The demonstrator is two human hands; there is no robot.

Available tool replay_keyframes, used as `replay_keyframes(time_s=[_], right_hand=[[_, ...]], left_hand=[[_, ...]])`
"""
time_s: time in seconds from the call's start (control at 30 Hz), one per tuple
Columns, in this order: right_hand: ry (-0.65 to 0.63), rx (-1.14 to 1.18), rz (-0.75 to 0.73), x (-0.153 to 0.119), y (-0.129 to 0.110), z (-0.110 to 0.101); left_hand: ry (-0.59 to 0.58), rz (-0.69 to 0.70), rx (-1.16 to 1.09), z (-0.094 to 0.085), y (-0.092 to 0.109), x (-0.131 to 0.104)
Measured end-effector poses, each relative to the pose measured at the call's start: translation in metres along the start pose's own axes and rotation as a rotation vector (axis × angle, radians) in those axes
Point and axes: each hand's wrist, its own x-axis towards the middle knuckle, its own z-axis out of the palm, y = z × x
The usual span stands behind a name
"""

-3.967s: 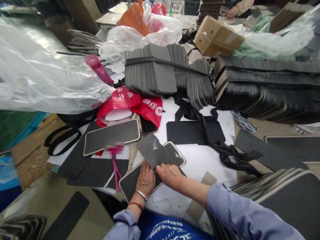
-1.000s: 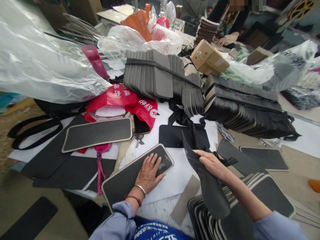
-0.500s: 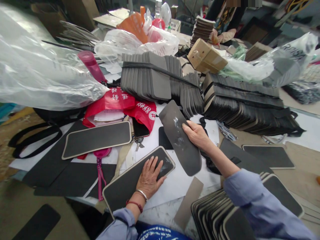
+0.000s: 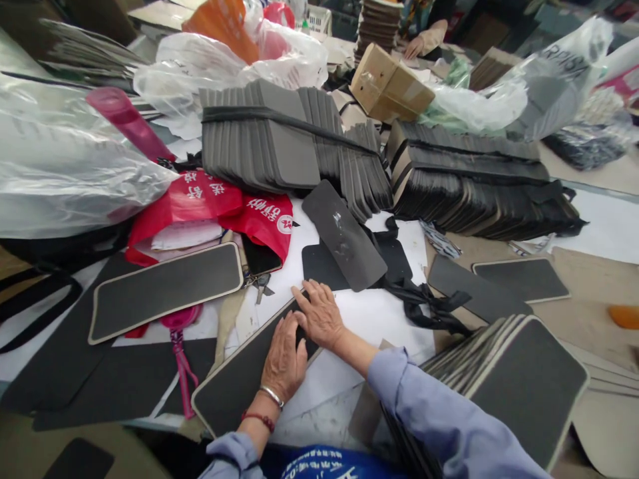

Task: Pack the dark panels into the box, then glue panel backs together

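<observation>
A dark grey panel with a beige rim (image 4: 227, 392) lies slantwise on white paper in front of me. My left hand (image 4: 284, 359) rests on it, fingers stretched out and close together. My right hand (image 4: 322, 316) is over the panel's far end, open, its fingertips meeting the left fingers and hiding that end. Just beyond lies a plain dark grey rounded piece (image 4: 344, 236) with whitish smears, on top of another dark piece (image 4: 317, 266). A second rimmed panel (image 4: 167, 289) sits to the left, beside a red bag (image 4: 184, 206).
Banded stacks of dark pieces (image 4: 259, 146) (image 4: 479, 186) line the table's back. A stack of rimmed panels (image 4: 529, 386) stands by my right forearm. Black straps (image 4: 424, 306), a cardboard box (image 4: 389, 83) and plastic bags (image 4: 64, 159) lie around. A co-worker's hand (image 4: 414, 46) shows at the back.
My right hand has let go of the smeared grey piece, which now lies on the table, and has come to the rimmed panel beside my left hand. The view has shifted.
</observation>
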Motion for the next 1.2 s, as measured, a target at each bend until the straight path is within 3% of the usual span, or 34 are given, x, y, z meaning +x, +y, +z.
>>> replay_keyframes(time_s=[0.27,0.53,0.63,0.77,0.83,1.1,1.2], right_hand=[[-0.041,-0.061,-0.027,0.009,0.024,-0.005],[-0.064,-0.219,0.028,-0.001,0.077,-0.030],[-0.020,-0.182,0.053,-0.009,0.061,-0.033],[-0.016,-0.064,0.006,-0.014,0.010,-0.016],[-0.040,-0.057,-0.007,-0.012,-0.004,-0.007],[-0.020,-0.246,0.116,-0.006,0.032,-0.022],[-0.063,-0.199,-0.049,-0.024,0.028,-0.021]], left_hand=[[-0.039,0.008,0.020,0.002,0.000,0.001],[-0.051,-0.001,0.020,0.002,-0.001,0.000],[-0.029,-0.044,-0.063,-0.001,-0.001,-0.001],[0.018,-0.134,-0.189,-0.005,-0.002,-0.003],[0.039,-0.142,-0.212,-0.005,-0.002,-0.004],[0.063,-0.115,-0.133,-0.001,-0.004,-0.005],[0.067,-0.102,-0.096,0.000,-0.004,-0.006]])
